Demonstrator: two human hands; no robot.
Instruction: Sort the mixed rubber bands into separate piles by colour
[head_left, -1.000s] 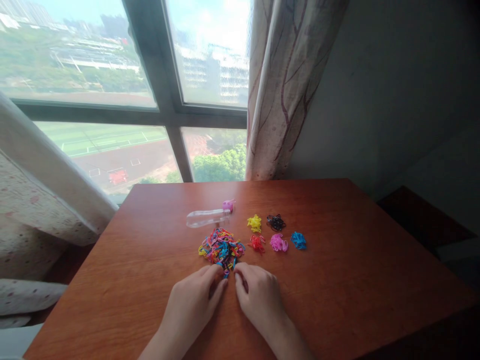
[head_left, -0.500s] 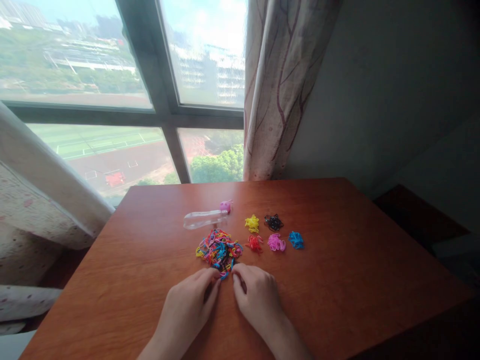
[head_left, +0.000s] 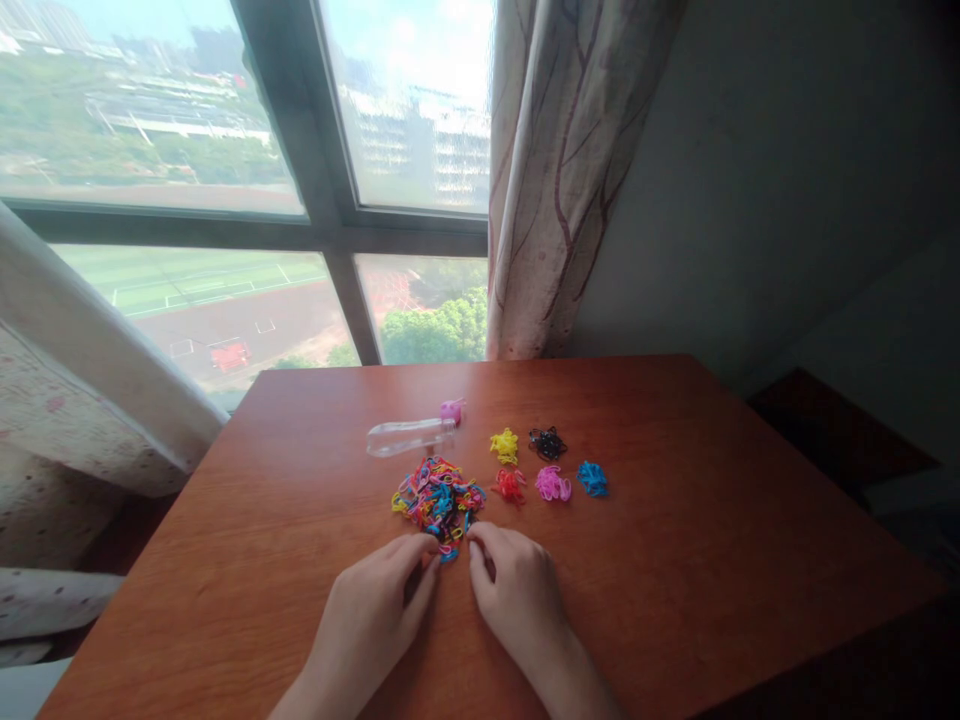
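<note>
A mixed pile of small coloured rubber bands (head_left: 439,498) lies on the table in front of me. At its near edge, my left hand (head_left: 382,590) has thumb and fingertips pinched together beside a few pink and blue bands. Whatever those fingertips hold is too small to make out. My right hand (head_left: 517,580) is curled at the pile's lower right, its thumb and forefinger close together; anything between them is hidden. To the right lie sorted heaps: yellow bands (head_left: 505,446), black bands (head_left: 547,443), red bands (head_left: 510,486), pink bands (head_left: 553,484) and blue bands (head_left: 592,479).
A clear plastic bottle (head_left: 409,437) lies on its side behind the pile, with a pink cap (head_left: 451,411) by its mouth. The brown wooden table (head_left: 712,520) reaches to a window (head_left: 420,230) and a patterned curtain (head_left: 555,180).
My right hand has shifted very slightly right, away from the left. A few pink and blue bands between the hands show a little more. The heaps have stayed put.
</note>
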